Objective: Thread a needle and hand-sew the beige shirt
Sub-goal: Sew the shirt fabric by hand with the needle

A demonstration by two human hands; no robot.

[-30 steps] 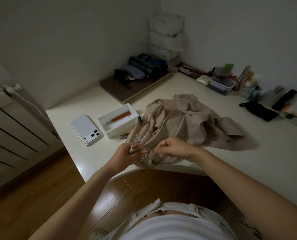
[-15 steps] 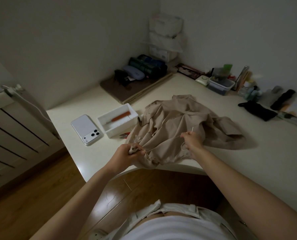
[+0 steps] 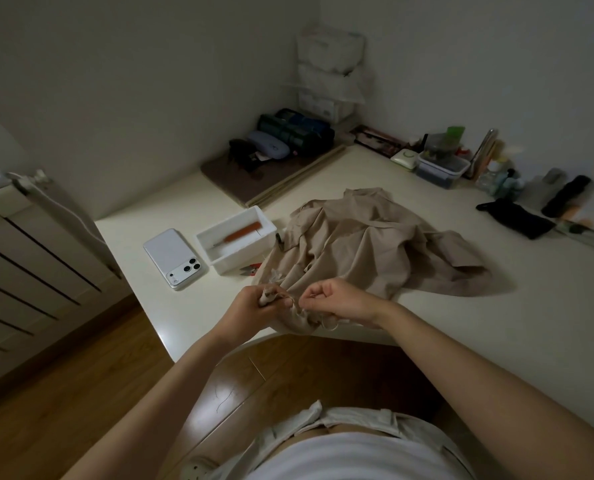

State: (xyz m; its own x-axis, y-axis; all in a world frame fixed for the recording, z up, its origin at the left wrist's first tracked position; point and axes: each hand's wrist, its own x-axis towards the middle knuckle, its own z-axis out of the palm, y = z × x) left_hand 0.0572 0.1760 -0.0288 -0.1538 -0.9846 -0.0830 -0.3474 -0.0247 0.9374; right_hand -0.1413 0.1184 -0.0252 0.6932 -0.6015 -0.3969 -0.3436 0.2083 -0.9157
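Two hands at 7 o'clock hem of beige shirt (image 3: pixel 368 244). Left hand (image 3: pixel 254 306): fingers curled round bunched fabric. Right hand (image 3: pixel 340 301), 3 o'clock of left: fingertips pinched against cloth; held item indiscernible.

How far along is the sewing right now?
Done: threading, it seems, since a thread trails from the shirt hem. In hand: left hand grips the hem, right hand pinches the thread beside it, apparently mid-stitch. Left: the remaining stitches, knotting, probably trimming with the snips.
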